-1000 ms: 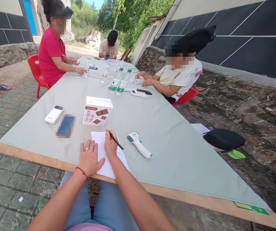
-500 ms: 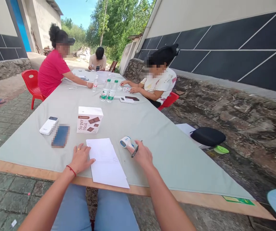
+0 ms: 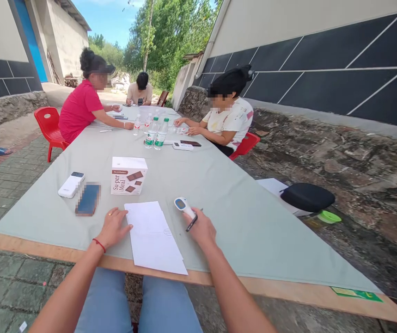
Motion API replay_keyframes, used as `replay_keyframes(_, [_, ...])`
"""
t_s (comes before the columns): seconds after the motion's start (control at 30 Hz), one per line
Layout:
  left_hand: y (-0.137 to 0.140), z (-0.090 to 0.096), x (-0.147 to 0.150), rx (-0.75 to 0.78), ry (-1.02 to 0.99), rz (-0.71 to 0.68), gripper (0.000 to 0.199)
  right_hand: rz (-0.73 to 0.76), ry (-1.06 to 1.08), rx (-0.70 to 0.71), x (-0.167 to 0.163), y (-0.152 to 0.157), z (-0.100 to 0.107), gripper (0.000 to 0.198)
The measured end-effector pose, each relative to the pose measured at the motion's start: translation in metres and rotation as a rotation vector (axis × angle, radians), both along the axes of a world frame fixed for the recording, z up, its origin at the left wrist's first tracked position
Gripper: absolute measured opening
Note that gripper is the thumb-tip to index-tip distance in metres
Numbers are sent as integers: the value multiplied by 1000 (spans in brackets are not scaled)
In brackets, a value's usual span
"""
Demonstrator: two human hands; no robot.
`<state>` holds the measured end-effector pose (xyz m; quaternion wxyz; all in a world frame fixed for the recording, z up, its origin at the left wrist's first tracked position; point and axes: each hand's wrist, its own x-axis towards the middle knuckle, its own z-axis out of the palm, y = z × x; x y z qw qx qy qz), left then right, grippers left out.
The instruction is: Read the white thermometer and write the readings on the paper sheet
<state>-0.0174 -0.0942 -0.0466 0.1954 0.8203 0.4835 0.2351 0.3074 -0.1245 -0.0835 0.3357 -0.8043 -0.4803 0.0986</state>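
Observation:
My left hand (image 3: 114, 227) lies with its fingers spread on the cloth, thumb and fingertips at the left edge of some white paper sheets (image 3: 154, 238). To the right of the paper, my right hand (image 3: 204, 232) is closed round the handle of a white infrared thermometer (image 3: 183, 206), whose small screen faces up towards me. A black pen (image 3: 192, 223) is also held in that hand, slanting across the fingers. A faint round drawing or stamp shows on the paper's right side. Beyond the sheets stands a white and brown "Su-per Meal" box (image 3: 129, 178).
At left lie a white power bank (image 3: 71, 186) and a dark phone (image 3: 88, 199). Green-capped water bottles (image 3: 160, 135) stand mid-table. Several people sit at the far part of the table. A black case (image 3: 307, 198) is beyond the table's right edge.
The thermometer has turned in my right hand, so its screen now faces me. My left hand stays by the paper. The view has shifted slightly.

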Motion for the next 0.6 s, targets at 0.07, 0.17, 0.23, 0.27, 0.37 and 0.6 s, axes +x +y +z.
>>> replay_keyframes(0.07, [8,4,-3,-11,-90,42,39,-6,138,149,-6,5,2,60])
replay_keyframes(0.17, [19,13,-2,-37,-226,143,37,17,315,390,-23,13,10,79])
replay_keyframes(0.23, [22,16,2,-59,-285,178,37,76,375,425,-38,15,16,78])
replay_keyframes(0.27, [22,16,5,-67,-301,180,36,125,366,392,-45,15,18,73])
replay_keyframes(0.37, [18,10,14,-69,-316,163,34,305,206,193,-65,9,19,53])
replay_keyframes(0.6, [8,-5,17,35,-192,62,27,302,-257,-98,-58,0,17,38])
